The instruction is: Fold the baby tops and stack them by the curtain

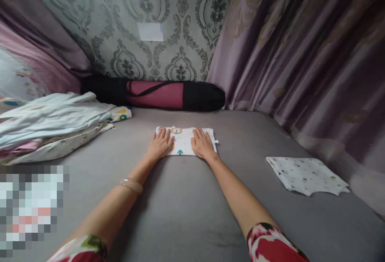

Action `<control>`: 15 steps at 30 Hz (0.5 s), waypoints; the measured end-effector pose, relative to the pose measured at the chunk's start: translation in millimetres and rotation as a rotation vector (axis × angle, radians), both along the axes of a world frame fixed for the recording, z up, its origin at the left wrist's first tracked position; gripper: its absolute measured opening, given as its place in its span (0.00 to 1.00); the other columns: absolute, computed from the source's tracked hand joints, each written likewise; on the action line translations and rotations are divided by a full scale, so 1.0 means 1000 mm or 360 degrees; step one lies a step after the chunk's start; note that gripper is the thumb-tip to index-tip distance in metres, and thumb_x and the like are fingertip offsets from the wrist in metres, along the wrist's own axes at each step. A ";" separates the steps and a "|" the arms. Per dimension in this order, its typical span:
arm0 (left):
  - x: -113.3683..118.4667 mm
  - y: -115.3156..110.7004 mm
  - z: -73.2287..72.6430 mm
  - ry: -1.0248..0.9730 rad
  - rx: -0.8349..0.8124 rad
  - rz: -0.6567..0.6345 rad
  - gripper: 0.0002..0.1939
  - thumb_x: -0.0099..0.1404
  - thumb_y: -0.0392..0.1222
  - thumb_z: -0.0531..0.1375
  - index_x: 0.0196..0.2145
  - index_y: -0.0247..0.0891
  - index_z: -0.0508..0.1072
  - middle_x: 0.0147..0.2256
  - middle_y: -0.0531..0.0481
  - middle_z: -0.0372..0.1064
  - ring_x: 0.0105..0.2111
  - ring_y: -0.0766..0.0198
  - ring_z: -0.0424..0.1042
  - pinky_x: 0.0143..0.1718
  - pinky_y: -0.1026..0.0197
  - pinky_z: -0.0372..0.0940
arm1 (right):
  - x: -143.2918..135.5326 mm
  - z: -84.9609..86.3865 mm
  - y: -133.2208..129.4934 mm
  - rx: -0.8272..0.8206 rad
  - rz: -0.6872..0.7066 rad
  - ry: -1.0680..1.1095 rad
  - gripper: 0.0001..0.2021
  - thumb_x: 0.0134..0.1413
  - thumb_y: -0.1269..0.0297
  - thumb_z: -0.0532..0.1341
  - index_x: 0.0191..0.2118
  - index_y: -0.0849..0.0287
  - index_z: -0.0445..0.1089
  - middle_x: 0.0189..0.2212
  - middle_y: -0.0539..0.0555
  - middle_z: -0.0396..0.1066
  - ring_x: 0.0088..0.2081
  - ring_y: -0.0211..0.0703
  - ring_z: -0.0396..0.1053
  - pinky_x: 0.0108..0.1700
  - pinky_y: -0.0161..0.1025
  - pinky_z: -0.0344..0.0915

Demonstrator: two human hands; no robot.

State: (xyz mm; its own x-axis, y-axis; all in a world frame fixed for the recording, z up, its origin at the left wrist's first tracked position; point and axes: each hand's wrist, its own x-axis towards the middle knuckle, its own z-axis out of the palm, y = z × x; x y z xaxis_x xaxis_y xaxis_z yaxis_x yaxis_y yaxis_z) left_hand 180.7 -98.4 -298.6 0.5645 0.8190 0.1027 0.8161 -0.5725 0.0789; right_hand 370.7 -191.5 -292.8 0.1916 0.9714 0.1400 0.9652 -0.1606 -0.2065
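Note:
A folded white cloth [183, 144] with small coloured prints lies flat in front of me, forming a neat rectangle with a small tag at its right edge. On its left end rests my left hand [161, 144], fingers stretched out and palm down. My right hand [203, 142] lies flat on the right end in the same way. Both hands are open and touch the cloth from above without gripping it. What the palms cover is hidden.
The grey sheet [180, 202] spreads under everything. To the right lies another folded white printed cloth [306, 174]. Loose clothes [60, 113] are piled at the left. A black and dark-pink long bag [156, 93] lies along the wall, and curtains [288, 45] hang at the right.

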 end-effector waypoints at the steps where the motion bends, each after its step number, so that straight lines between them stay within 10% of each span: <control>1: 0.000 0.000 0.001 0.0004 -0.0023 0.0005 0.31 0.73 0.51 0.38 0.67 0.30 0.52 0.67 0.36 0.47 0.68 0.50 0.45 0.65 0.45 0.43 | 0.000 0.001 0.000 -0.0008 0.0003 0.0004 0.28 0.67 0.60 0.42 0.68 0.67 0.50 0.69 0.59 0.45 0.69 0.49 0.41 0.68 0.50 0.34; 15: -0.033 0.015 -0.007 -0.0167 -0.0247 0.0059 0.32 0.73 0.53 0.38 0.67 0.31 0.51 0.69 0.38 0.40 0.68 0.50 0.42 0.65 0.43 0.41 | 0.034 -0.004 -0.013 -0.0085 -0.0141 -0.0077 0.31 0.67 0.57 0.40 0.68 0.75 0.48 0.69 0.64 0.44 0.69 0.52 0.41 0.67 0.46 0.40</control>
State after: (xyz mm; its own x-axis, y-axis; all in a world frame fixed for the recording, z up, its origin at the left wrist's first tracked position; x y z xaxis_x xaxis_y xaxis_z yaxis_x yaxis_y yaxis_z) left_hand 147.2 -83.2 -305.7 0.5265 0.8496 0.0301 0.8192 -0.5164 0.2495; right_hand 404.6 -204.1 -296.6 0.2715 0.9572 0.0999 0.9553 -0.2554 -0.1491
